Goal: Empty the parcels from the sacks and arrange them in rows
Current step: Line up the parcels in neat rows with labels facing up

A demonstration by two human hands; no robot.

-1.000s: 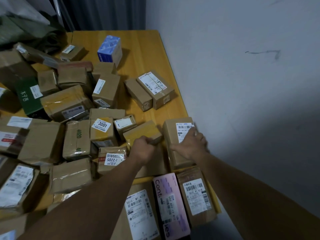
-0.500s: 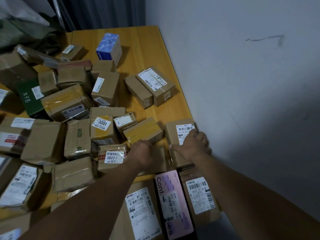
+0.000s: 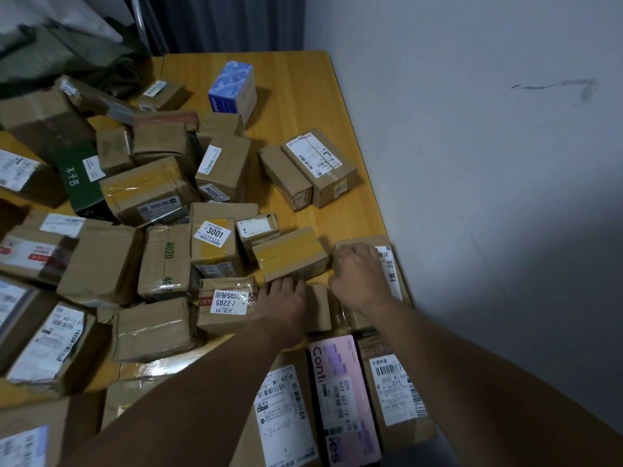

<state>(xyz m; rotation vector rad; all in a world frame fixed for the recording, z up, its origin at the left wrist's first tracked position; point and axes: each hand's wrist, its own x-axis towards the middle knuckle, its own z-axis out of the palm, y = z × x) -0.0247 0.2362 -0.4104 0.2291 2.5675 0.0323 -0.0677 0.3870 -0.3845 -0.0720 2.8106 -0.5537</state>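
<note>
Many brown cardboard parcels lie jumbled on the wooden table (image 3: 303,96). My right hand (image 3: 360,279) grips the left edge of a labelled brown parcel (image 3: 392,267) that lies at the table's right edge by the wall. My left hand (image 3: 283,305) rests, fingers forward, on a low plain box (image 3: 318,308), with its fingertips against a yellow-taped parcel (image 3: 290,254). Nearer to me, a white-labelled parcel (image 3: 286,412), a pink parcel (image 3: 344,399) and another labelled brown parcel (image 3: 394,389) lie side by side.
A blue box (image 3: 232,87) stands towards the far end of the table. Two brown boxes (image 3: 306,170) lie together right of the pile. A dark green sack (image 3: 67,55) is slumped at the far left. The grey wall (image 3: 472,197) runs along the table's right edge.
My left hand has let go of the yellow-taped parcel and come down onto the low box. My right hand has slid to the left edge of the labelled parcel.
</note>
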